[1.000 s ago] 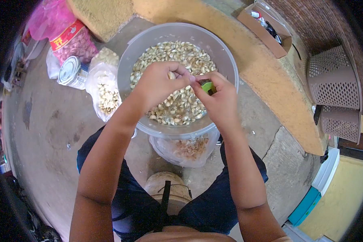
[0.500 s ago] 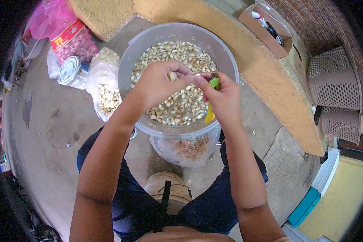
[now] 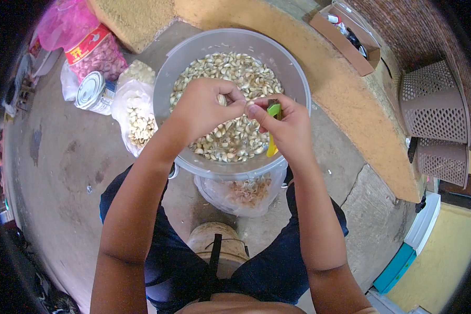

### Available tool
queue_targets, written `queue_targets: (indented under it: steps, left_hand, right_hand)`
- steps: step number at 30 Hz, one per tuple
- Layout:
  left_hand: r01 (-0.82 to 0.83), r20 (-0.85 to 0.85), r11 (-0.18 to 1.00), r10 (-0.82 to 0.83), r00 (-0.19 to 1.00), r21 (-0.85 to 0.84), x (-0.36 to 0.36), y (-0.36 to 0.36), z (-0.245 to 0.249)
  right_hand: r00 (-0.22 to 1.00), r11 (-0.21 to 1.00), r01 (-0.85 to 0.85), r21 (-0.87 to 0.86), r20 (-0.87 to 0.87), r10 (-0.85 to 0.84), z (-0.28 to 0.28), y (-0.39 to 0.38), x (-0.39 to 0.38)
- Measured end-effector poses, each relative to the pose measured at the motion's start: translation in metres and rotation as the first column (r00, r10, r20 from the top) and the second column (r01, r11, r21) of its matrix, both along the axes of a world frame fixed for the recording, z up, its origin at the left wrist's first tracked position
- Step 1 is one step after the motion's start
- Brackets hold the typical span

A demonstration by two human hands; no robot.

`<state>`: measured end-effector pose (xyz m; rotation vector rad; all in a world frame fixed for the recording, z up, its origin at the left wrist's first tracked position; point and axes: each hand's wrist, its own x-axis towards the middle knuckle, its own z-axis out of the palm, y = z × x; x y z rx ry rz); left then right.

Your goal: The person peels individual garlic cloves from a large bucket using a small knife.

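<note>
Sitting between fingers (image 3: 262, 115): garlic clove (image 3: 249, 104)

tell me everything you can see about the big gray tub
The tub is round, wide and gray, with a broad rim and smooth walls that look like plastic. It stands upright, holding many pale cloves that leave a band of inner wall bare. The left hand and right hand are above it, hiding part of the contents. A white bag sits by its left side and a clear bag by its near side. Its underside is hidden.
</note>
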<state>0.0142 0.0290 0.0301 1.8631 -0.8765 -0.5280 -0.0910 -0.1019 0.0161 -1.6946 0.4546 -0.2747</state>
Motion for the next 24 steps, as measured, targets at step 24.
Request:
queue_targets:
  steps: [24]
  left_hand:
    - [-0.014, -0.714, 1.000, 0.003, 0.700, -0.010, 0.005, -0.001, -0.006]
  right_hand:
    - [0.985, 0.997, -0.009, -0.082, 0.168, 0.023, -0.006, -0.001, 0.004]
